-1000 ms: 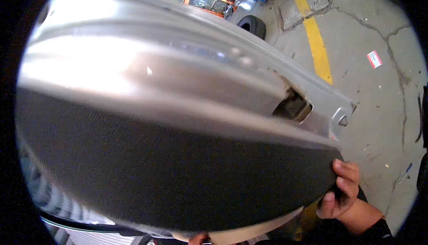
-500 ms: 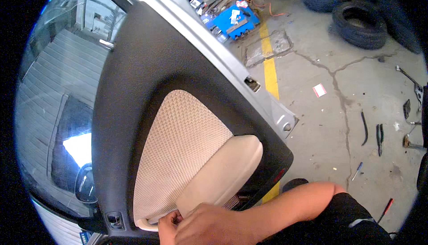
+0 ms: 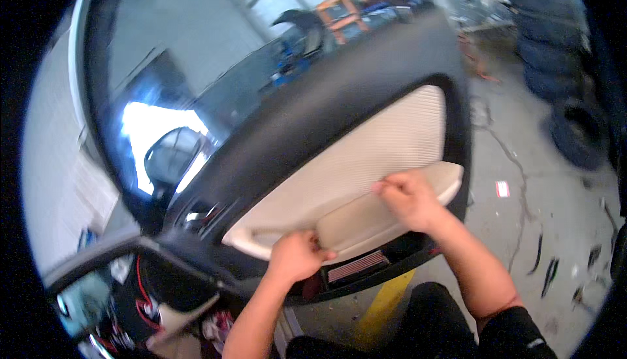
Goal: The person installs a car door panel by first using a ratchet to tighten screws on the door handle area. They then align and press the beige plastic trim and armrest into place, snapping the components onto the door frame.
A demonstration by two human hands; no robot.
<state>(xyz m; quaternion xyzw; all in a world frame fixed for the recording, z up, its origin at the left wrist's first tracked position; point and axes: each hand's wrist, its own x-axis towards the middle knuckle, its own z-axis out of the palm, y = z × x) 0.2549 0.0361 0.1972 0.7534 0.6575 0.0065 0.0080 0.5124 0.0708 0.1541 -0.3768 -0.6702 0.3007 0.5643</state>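
Note:
A car door stands open before me, its dark inner panel (image 3: 287,143) set with a beige textured insert (image 3: 366,143) and a beige padded armrest (image 3: 356,225). At the armrest's front end, beside the pull recess, my left hand (image 3: 300,254) is closed around the beige edge, its thumb along the lower side. My right hand (image 3: 410,201) is a fist against the top of the armrest toward its rear end, and nothing shows in it. Part of the armrest is hidden behind both hands.
The window glass (image 3: 215,52) and side mirror (image 3: 173,156) lie to the left. Stacked tyres (image 3: 548,39) and a single tyre (image 3: 578,133) stand at the far right. Dark pliers (image 3: 550,277) and other tools lie on the grey floor. A striped speaker grille (image 3: 358,266) sits under the armrest.
My view has swung toward the door's front, blurring the picture. My right hand, before near the armrest's front end, is now farther back on it. My left hand and forearm now show plainly.

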